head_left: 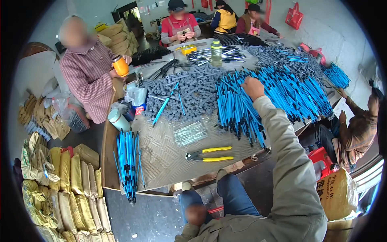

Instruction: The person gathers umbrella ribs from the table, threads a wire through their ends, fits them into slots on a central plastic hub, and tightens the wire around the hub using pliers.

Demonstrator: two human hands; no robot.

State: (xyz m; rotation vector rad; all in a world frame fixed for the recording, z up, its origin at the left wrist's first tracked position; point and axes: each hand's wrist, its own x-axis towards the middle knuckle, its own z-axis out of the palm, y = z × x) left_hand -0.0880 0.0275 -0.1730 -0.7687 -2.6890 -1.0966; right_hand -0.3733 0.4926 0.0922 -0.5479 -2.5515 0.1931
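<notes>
My right hand (253, 88) reaches over a large heap of thin blue rods with black ends (238, 107). Its fingers are curled at the top of the heap; what they hold, if anything, is hidden. Low in the picture, my left hand (196, 214) rests by my knee, blurred, its fingers not readable. Before me on the table lie end-cutting pliers with yellow handles (209, 154), jaws to the left. Behind them, a clear tray (190, 134) contains thin silvery pins. A separate bundle of blue rods (128, 165) lies at the table's left front corner.
Grey plastic pieces (183, 90) are heaped mid-table with loose blue rods on top. A pale cup (118, 120) stands at the left edge, a green bottle (216, 52) farther back. Several people sit or stand around the table (161, 161). Stacked sacks (66, 181) fill the lower left.
</notes>
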